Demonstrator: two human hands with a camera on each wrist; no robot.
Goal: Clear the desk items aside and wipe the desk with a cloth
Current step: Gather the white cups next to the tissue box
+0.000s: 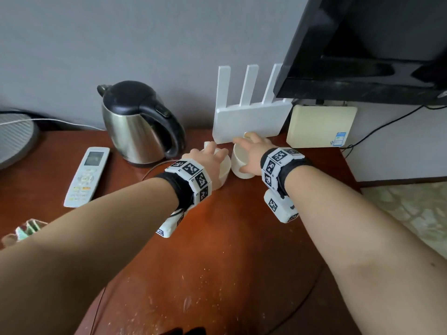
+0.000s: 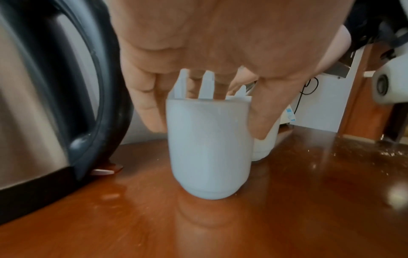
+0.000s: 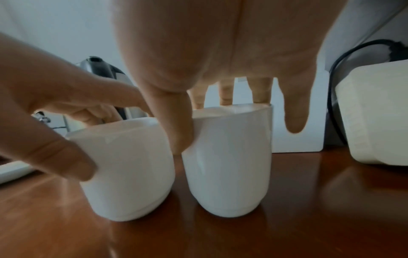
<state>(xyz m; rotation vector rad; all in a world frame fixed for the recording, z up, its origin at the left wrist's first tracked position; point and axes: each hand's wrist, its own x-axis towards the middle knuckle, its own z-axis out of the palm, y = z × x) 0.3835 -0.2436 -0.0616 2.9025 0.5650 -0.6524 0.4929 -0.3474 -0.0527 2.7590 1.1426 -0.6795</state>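
1. we see two small white round cups with no handles, standing upright side by side on the shiny red-brown wooden desk point(image 1: 217, 250), very close, maybe touching at the rims.
2. the left white cup point(image 3: 123, 167) is right under our left hand point(image 1: 208, 155). the fingers go down over the rim and the thumb is on the near wall, so the hand holds it from the top.
3. the right white cup point(image 3: 229, 160) is right under our right hand point(image 1: 254, 151). the thumb presses its left wall and some fingers reach the far rim. the little finger hangs free beside it.
4. both cups are tall, so their long way points straight up at our palms. each hand is nearest its own cup.
5. both cup bottoms sit on the desk, so we think the lift has not started.
6. we think the next move is straight up, then off to a side.
7. the shiny steel kettle with a black handle point(image 1: 140, 126) is just left of the left cup. the flat white router with tall antennas point(image 1: 251, 117) is close behind both.
8. we see no cloth yet.
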